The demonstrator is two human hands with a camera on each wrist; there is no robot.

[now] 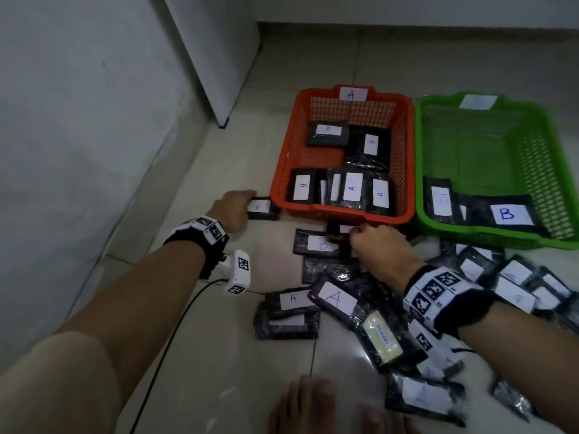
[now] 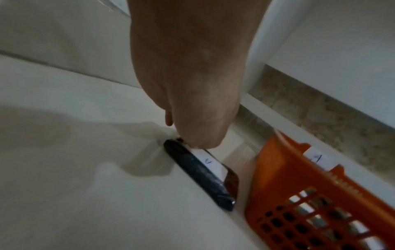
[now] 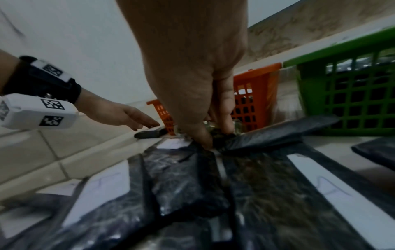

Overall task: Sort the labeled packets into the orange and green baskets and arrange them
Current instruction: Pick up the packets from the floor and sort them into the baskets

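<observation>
A pale tiled floor [image 1: 200,355] runs to a white wall [image 1: 78,120] left of the left hand [image 1: 233,211], whose fingertips rest on a black packet [image 1: 263,208] lying flat just beside the orange basket [image 1: 282,170]. The right hand [image 1: 380,245] pinches another packet [image 1: 336,231] in front of that basket; the green basket [image 1: 421,158] sits beyond to its right, loose packets [image 1: 338,300] scattered beneath its wrist.

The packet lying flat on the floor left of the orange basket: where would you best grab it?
Probably by its free left end. The packet lies flat with its right end beside the orange basket, so come from the left, where the left hand already touches it, and pinch the thin edge.
</observation>
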